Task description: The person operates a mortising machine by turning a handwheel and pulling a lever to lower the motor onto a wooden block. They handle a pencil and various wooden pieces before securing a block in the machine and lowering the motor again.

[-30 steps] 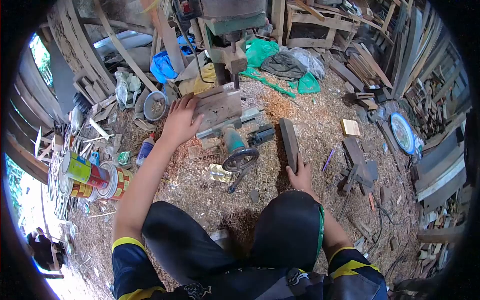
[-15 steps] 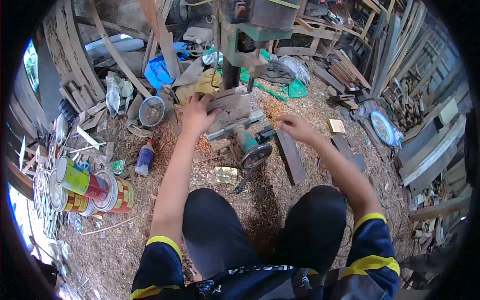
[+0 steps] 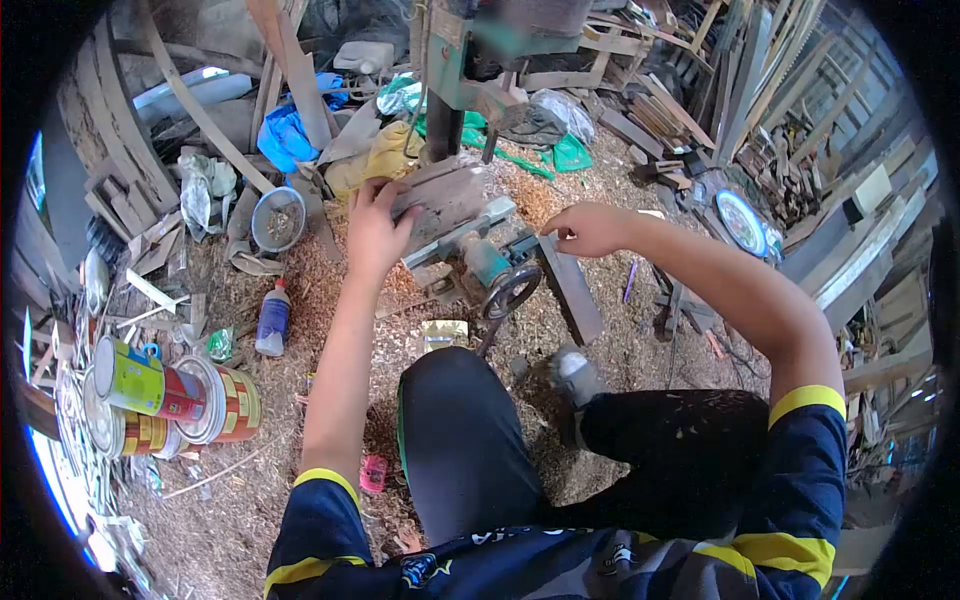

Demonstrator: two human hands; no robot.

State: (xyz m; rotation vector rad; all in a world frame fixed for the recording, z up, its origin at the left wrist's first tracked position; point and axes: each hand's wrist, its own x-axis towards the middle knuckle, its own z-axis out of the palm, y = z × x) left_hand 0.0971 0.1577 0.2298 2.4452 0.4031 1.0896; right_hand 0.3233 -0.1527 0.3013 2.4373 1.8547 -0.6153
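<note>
Board (image 3: 452, 193), partly covered by left hand (image 3: 377, 222)

Wood shavings (image 3: 523, 192) cover the floor (image 3: 255, 520) around a blue-labelled bottle (image 3: 271, 322).

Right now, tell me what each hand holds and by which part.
The left hand holds the wooden block by its left end; the right hand is at the upper end of the dark plank, grip unclear.

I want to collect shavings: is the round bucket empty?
Not empty: brownish bits show inside the bucket; how deep they go, I cannot tell.
</note>
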